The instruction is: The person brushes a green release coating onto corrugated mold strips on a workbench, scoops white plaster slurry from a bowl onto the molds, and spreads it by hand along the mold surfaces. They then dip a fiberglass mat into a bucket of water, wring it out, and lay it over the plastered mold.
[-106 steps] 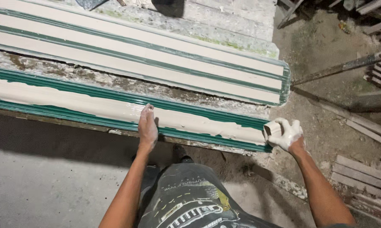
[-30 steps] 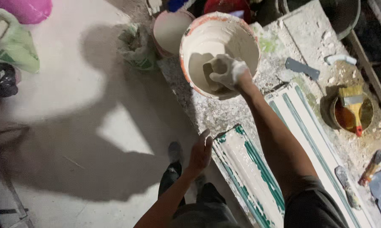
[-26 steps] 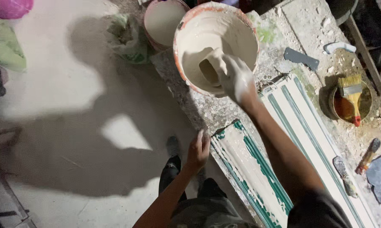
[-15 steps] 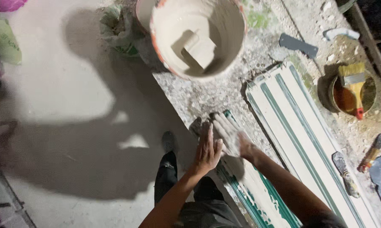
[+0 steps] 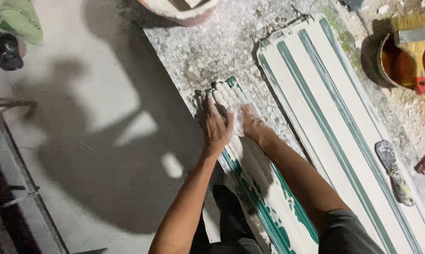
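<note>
Moulding under my hands: a long green mould point(image 5: 264, 207) smeared with white plaster, lying on the speckled stone bench point(image 5: 212, 51) along its near edge.
Long axis: it runs from the lower right by my body up and to the left, its far end pointing toward the bucket.
My left hand point(image 5: 216, 124): flat, fingers spread, pressing down on the mould's far end; it grasps nothing.
My right hand point(image 5: 236, 110): coated in white plaster, palm down just beside the left, fingers stretched to the mould's tip; open, pressing rather than holding.
Second mould point(image 5: 335, 122): cream with green stripes, parallel to mine, farther from me on the bench.
Bucket point(image 5: 179, 8): at the top edge, plaster-crusted rim; contents mostly cut off.
Small pot point(image 5: 400, 61): holds orange-brown liquid, with a yellow brush point(image 5: 415, 42) resting across it, red handle pointing toward me.
</note>
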